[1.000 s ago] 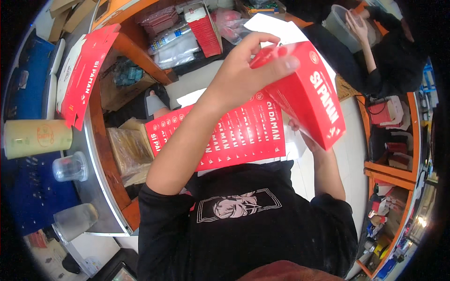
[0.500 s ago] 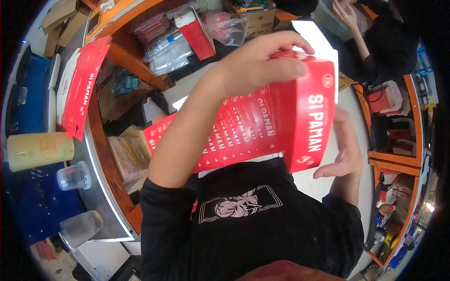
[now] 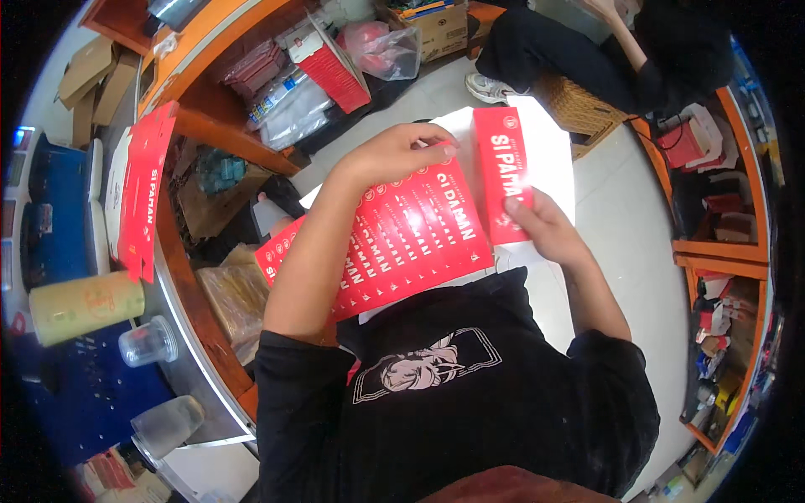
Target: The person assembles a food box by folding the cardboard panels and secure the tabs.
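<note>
A row of overlapping flat red cardboard cartons with white lettering [image 3: 411,226] spreads across my lap. My left hand [image 3: 411,151] is closed over its upper edge, thumb on the red face, some fingertips hidden. Just right of the row, a single carton blank shows a narrow red panel [image 3: 498,147] beside its white inner side [image 3: 549,159]. My right hand [image 3: 545,226] grips the lower part of that red panel, thumb on its printed face and fingers mostly behind it.
Left, a counter holds a standing red carton [image 3: 138,193], a yellow cylindrical container [image 3: 88,306] and clear plastic cups [image 3: 149,342]. A shelf with packed bags and a red box [image 3: 331,75] is ahead. Another person [image 3: 570,54] sits by a woven crate [image 3: 587,117]. Orange shelving [image 3: 721,260] lines the right.
My left hand has left the single carton and moved down and left to the row's edge. My right hand, open before, now grips the carton's red panel, which has shifted left and faces up.
</note>
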Motion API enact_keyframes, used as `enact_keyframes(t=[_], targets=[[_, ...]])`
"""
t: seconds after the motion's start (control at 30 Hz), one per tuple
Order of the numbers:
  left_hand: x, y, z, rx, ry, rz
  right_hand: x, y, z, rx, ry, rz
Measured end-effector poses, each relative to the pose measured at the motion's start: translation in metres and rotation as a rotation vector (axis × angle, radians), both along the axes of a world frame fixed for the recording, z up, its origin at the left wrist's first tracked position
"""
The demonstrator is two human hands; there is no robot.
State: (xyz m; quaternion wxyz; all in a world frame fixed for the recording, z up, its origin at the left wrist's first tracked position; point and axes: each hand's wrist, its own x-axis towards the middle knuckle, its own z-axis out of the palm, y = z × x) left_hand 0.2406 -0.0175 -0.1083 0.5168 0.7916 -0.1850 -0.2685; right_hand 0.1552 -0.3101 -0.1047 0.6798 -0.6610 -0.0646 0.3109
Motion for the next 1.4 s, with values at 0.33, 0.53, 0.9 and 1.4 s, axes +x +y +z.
enact_keyframes(t=[0.33, 0.53, 0.9, 1.4], targets=[[0.008, -0.001, -0.002, -0.039, 0.104, 0.047, -0.001, 0.002, -0.041, -0.127, -0.001, 0.392], [0.009, 0.003, -0.01, -0.122, 0.18, 0.031, 0.018, 0.021, 0.021, -0.416, -0.586, -0.095], [0.036, 0.006, -0.023, -0.161, 0.436, -0.16, 0.084, 0.035, -0.011, -0.008, -0.317, 0.172], [0.036, 0.007, -0.025, -0.272, 0.52, -0.195, 0.088, 0.044, 0.02, -0.332, -0.706, 0.308]])
